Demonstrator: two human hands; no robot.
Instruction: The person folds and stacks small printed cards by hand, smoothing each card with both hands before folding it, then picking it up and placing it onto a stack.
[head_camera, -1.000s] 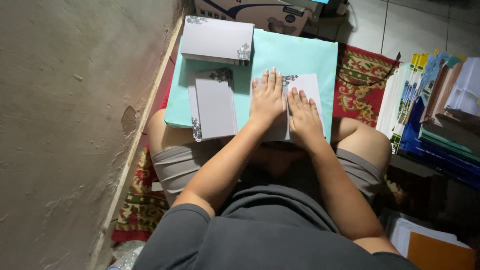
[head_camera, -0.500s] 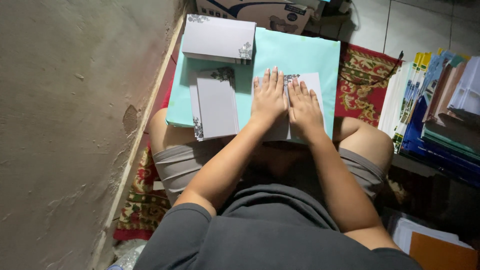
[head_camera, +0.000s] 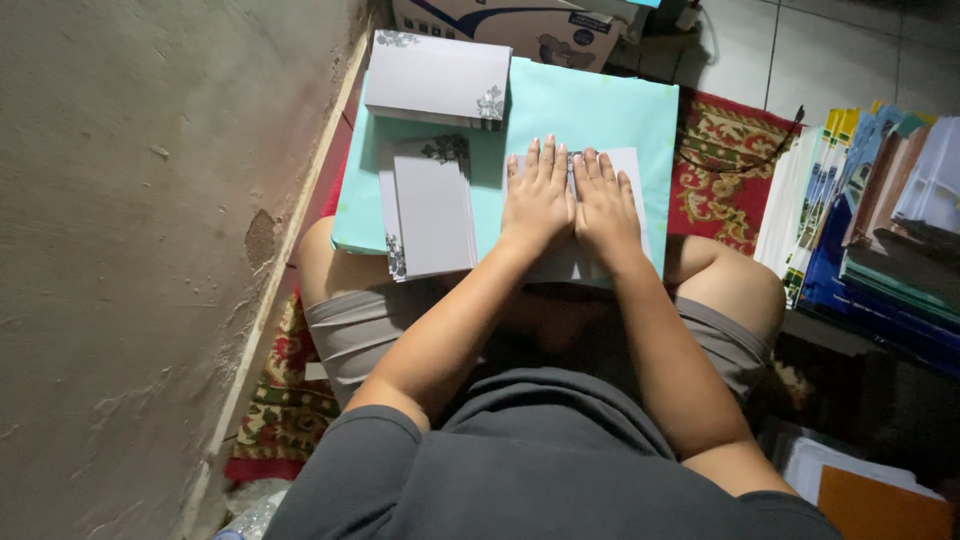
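both hands, left hand (head_camera: 537, 196) and right hand (head_camera: 603, 203), press flat on white paper (head_camera: 634, 180).

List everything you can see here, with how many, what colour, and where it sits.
Turquoise board: one, across the lap.
Pale card under the hands: one, white, on the board's right part.
Card stack: one pile, pale grey with dark floral corners, board's near left.
Flat box: one, pale grey, floral corner, board's far left.
Cardboard carton: one, printed, beyond the board.
Patterned mat: one, red and gold, on the floor.
Paper stacks: several, blue, white, mixed, at right.
Wall: grey, at left.
Left hand: flat on the card.
Right hand: flat on the card.
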